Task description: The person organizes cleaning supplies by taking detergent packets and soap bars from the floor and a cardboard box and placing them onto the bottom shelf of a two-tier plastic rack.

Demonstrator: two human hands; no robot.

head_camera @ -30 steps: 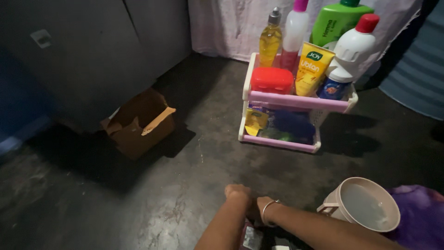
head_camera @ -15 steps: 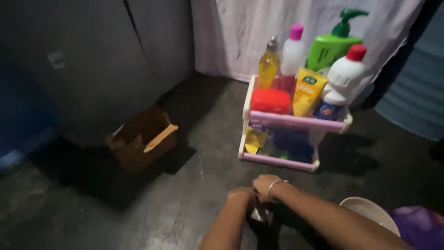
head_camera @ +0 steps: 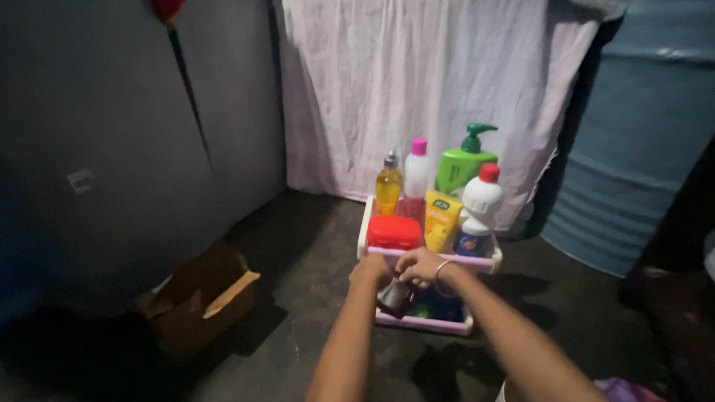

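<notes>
Head view: two bare forearms reach out from the bottom edge toward one small pink two-tier rack [head_camera: 491,262] standing on the dark floor [head_camera: 313,246] near the back curtain. The left hand [head_camera: 371,271] is closed around one dark, shiny container [head_camera: 393,297], holding it at the front left of the rack, level with the lower tier. The right hand [head_camera: 421,266], with one thin bangle [head_camera: 439,269] on its wrist, rests with curled fingers on the front rail of the upper tier, just beside the container; whether it also grips the container cannot be told.

On the upper tier stand four bottles: one yellow bottle [head_camera: 388,188], one white bottle with a pink cap [head_camera: 416,177], one green pump bottle [head_camera: 463,165] and one white bottle with a red cap [head_camera: 479,208]. With them are one yellow tube [head_camera: 442,219] and one red box [head_camera: 394,232] at the front left corner. The lower tier holds blue and green items too dark to count.

One open brown cardboard box [head_camera: 201,298] lies on the floor well to the left. One white curtain [head_camera: 417,82] hangs behind the rack, and one blue barrel [head_camera: 633,149] stands at the right
</notes>
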